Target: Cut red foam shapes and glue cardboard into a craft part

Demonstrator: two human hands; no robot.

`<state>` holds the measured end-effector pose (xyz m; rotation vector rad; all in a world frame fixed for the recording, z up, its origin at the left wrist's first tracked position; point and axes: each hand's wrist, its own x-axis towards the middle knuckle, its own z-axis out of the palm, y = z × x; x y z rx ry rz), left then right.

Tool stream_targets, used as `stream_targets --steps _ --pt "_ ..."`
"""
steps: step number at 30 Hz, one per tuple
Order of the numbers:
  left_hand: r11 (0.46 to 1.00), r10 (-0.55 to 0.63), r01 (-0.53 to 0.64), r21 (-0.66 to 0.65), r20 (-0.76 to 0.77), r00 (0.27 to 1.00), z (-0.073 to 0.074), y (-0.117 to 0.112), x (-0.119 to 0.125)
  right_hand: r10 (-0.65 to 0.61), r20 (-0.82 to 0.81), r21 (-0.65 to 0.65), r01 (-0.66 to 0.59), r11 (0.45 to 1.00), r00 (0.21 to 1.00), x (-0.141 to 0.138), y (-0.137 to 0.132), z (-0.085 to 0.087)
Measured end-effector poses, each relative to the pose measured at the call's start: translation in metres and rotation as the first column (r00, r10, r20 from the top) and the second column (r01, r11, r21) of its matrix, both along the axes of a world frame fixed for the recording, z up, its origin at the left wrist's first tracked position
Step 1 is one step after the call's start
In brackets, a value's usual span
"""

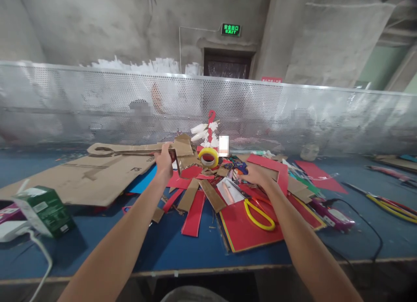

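Note:
My left hand (163, 161) is closed around a long brown cardboard cutout (140, 149), held above the table. Its left end has a ring-like loop, and its right end widens into a blocky head. My right hand (256, 174) reaches into the heap of scraps, its fingers closed at a small dark-blue tool (241, 167) whose kind I cannot make out. Between the hands a roll of yellow tape (208, 158) stands on edge. Red strips (194, 215) and cardboard strips (212, 196) lie below it.
Yellow-handled scissors (259, 215) lie on red sheets near my right forearm. A large cardboard sheet (107, 176) and a green box (44, 211) are at left. Long-bladed scissors (379, 200) and a corded purple box (332, 215) lie at right. A perforated metal screen (260, 115) borders the back.

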<state>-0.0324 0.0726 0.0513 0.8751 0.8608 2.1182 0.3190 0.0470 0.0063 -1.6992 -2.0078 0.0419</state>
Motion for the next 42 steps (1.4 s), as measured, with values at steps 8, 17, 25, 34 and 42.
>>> stream_targets --steps 8,17,25,34,42 --pt "1.000 -0.004 0.001 -0.019 -0.169 0.986 -0.013 0.008 -0.003 0.027 0.087 -0.014 -0.026 1.000 0.996 -0.011 0.011 -0.016" --pt "1.000 0.000 -0.001 -0.007 -0.201 0.980 -0.013 0.005 -0.003 0.015 0.040 0.058 -0.017 0.998 0.999 -0.030 -0.006 -0.001" --pt "1.000 0.029 -0.028 0.007 -0.248 0.968 -0.014 0.002 -0.001 0.348 0.127 -0.055 -0.343 0.938 0.929 -0.127 -0.062 -0.006" --pt "0.992 0.089 -0.060 0.107 -0.291 0.953 -0.012 0.002 -0.003 0.296 -0.221 -0.191 -0.339 0.921 0.929 -0.106 -0.048 0.009" --pt "0.986 0.112 -0.060 0.153 -0.356 0.928 -0.007 -0.007 0.000 0.138 -0.798 -0.124 -0.384 0.915 0.587 -0.090 -0.045 0.023"
